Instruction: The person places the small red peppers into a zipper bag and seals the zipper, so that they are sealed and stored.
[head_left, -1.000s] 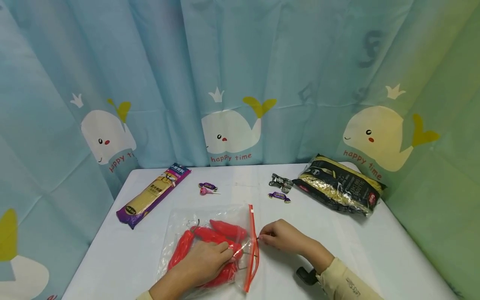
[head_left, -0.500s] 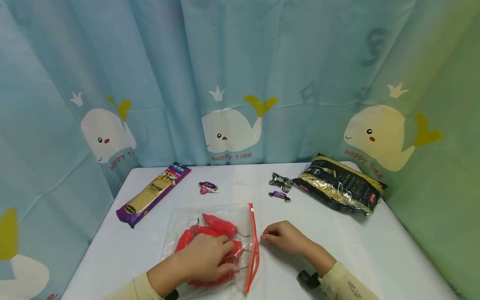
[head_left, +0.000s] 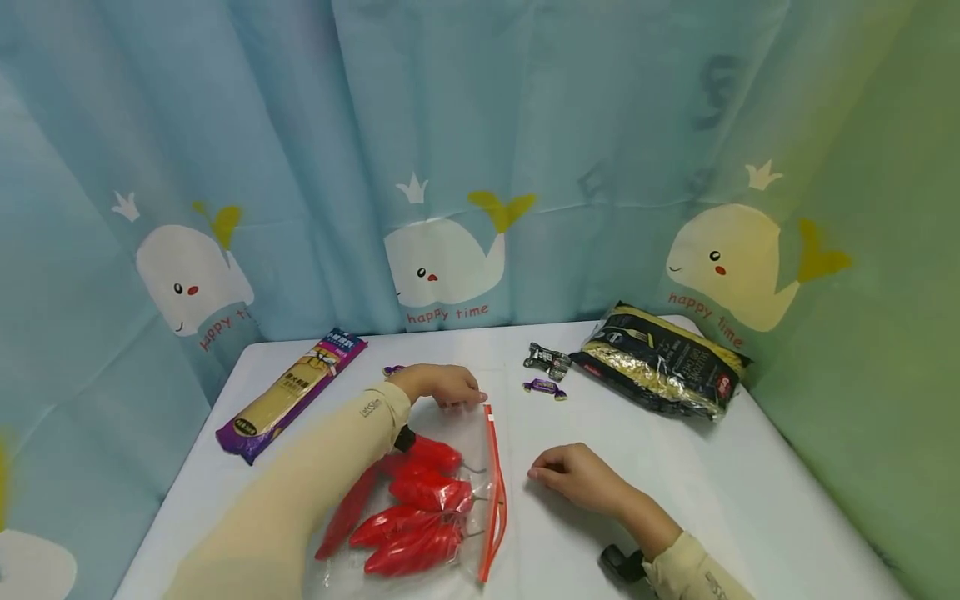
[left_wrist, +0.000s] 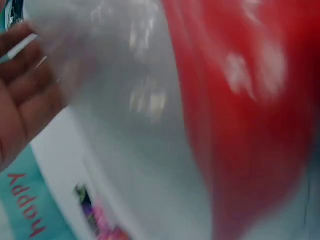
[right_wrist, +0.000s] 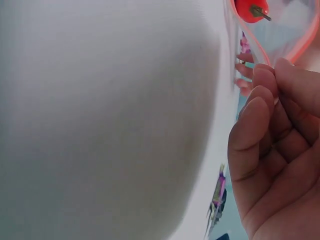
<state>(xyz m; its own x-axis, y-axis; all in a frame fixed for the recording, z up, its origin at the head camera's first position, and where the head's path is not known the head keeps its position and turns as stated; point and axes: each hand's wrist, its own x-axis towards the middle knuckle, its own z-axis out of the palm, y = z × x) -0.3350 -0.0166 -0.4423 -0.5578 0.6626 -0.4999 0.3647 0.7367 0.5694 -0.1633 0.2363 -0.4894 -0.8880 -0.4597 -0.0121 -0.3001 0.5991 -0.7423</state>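
Several red chili peppers [head_left: 431, 487] lie inside a clear zip bag [head_left: 468, 575] with an orange-red zip edge [head_left: 491, 500]. My left hand [head_left: 442, 386] is over the bag's far edge, its fingertips right by the upper end of the zip. Behind the blurred bag film in the left wrist view, its fingers are spread and relaxed. My right hand [head_left: 581, 479] rests just right of the zip edge, apart from it in the head view. Its fingers curl loosely, thumb against the index finger [right_wrist: 265, 80], with nothing seen between them. The left sleeve covers part of the bag.
A purple noodle pack [head_left: 292, 396] lies at the far left, a black-and-gold pack [head_left: 663, 358] at the far right. Between them are a black-wrapped sweet [head_left: 547, 360] and a purple-wrapped candy [head_left: 545, 388]. Another purple candy [head_left: 392, 370] shows behind the left hand. A curtain [head_left: 480, 108] hangs behind the table.
My left hand has left the peppers and moved up to the bag's far corner. My right hand has drawn slightly away from the zip edge. The peppers shifted inside the bag.
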